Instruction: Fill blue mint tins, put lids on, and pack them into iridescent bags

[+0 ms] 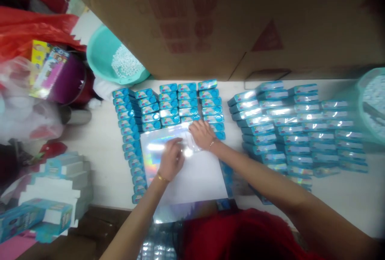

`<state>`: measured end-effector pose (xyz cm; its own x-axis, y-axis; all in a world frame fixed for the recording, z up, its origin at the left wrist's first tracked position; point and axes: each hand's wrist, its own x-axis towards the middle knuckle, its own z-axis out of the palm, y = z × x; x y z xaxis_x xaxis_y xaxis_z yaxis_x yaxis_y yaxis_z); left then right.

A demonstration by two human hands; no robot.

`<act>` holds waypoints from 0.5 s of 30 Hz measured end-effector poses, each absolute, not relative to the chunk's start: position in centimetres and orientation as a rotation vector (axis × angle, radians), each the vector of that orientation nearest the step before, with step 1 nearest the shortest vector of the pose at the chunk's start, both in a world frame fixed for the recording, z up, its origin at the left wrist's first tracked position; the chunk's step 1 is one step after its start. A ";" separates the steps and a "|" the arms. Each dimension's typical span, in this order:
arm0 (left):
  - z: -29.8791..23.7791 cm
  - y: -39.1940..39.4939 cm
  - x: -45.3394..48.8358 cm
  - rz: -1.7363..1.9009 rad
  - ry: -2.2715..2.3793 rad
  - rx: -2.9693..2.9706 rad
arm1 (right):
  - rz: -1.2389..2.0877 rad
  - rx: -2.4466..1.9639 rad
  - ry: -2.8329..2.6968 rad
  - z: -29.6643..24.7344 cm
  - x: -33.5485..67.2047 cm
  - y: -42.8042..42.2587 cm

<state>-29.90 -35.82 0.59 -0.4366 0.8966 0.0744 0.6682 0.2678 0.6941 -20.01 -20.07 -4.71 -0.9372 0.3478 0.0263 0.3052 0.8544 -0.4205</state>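
My left hand [172,159] is over a shiny, rainbow-reflecting sheet [198,180], fingers curled together; what they pinch is too blurred to name. At the sheet's upper edge, my right hand [202,134] rests with its fingers laid out, beside a small clear rectangular piece [192,142] that lies between both hands. Under and around the sheet stand rows of small blue boxes [169,96], their labelled ends facing up. Part of those rows is hidden by the sheet and my arms.
More blue boxes [297,140] stand in rows to the right. A large cardboard carton [210,23] walls off the far side. Two turquoise tubs [99,51] with small white pieces flank the table [105,172]. Flattened or stacked cartons [60,180] sit at lower left.
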 end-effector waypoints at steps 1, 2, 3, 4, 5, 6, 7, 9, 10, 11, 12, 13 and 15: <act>1.4 -35.4 -29.8 1.146 2.212 1.209 | 0.675 -0.527 -2.919 -4.7 -19.9 -20.0; 2.1 -34.7 -29.9 1.326 2.207 0.973 | 0.729 -0.536 -2.893 -4.6 -19.8 -19.9; 2.8 -33.8 -30.1 1.478 2.191 0.745 | 0.804 -0.546 -2.843 -4.5 -19.6 -19.8; 3.2 -32.8 -30.4 1.589 2.160 0.552 | 0.900 -0.561 -2.763 -4.2 -19.5 -19.6; 3.6 -31.7 -30.7 1.660 2.119 0.409 | 1.011 -0.582 -2.657 -3.9 -19.4 -19.3; 3.7 -30.5 -31.1 1.698 2.075 0.311 | 1.129 -0.612 -2.533 -3.4 -19.4 -19.1; 3.8 -29.3 -31.3 1.713 2.035 0.246 | 1.247 -0.653 -2.400 -2.9 -19.4 -18.8; 3.5 -27.2 -31.5 1.720 1.978 0.183 | 1.453 -0.756 -2.154 -1.7 -19.5 -18.0; 3.3 -26.2 -31.4 1.726 1.953 0.180 | 1.530 -0.806 -2.049 -1.1 -19.6 -17.6; 3.1 -25.2 -31.3 1.729 1.930 0.186 | 1.584 -0.847 -1.958 -0.6 -19.6 -17.0; 2.9 -24.3 -31.2 1.727 1.913 0.191 | 1.609 -0.881 -1.887 -0.2 -19.6 -16.3; 2.6 -23.3 -31.1 1.717 1.901 0.194 | 1.605 -0.908 -1.845 0.0 -19.5 -15.5; 2.2 -21.3 -30.9 1.663 1.888 0.201 | 1.512 -0.958 -1.866 0.2 -19.2 -13.3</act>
